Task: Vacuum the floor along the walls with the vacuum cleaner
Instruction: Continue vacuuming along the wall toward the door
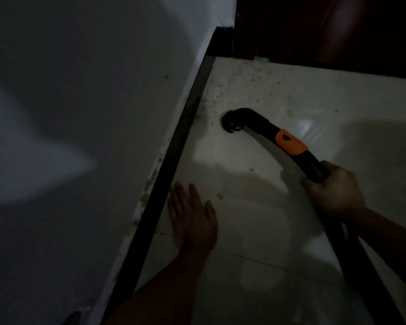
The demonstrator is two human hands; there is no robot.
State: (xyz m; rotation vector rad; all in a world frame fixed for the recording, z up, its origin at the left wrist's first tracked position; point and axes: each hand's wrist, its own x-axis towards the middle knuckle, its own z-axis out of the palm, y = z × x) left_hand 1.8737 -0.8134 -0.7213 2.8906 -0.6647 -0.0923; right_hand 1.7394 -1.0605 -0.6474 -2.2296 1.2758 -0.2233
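Dust (213, 103) speckles the pale floor (302, 97) most thickly toward the corner, where the black skirting (177, 156) meets a dark wooden door (338, 31). That, I judge, is why the vacuum cleaner's tube (265, 127) points that way. Its bent black nozzle (232, 120) appears to sit mouth-down on the floor, near the skirting but apart from it, just short of the dirtiest patch. My right grip (335, 191) is clenched around the tube below the orange collar (291, 143), low enough to steer the tip closely. The hose (361, 266) trails back under the forearm. My left grip (192, 221) is released, fingers straight and palm flat on the floor just beside the skirting (a prop, I think, for leaning in this low). The wall (80, 113) above is plain and dim. Next I would slide the nozzle up to the skirting and on toward the corner, keeping its mouth flat so the suction holds.
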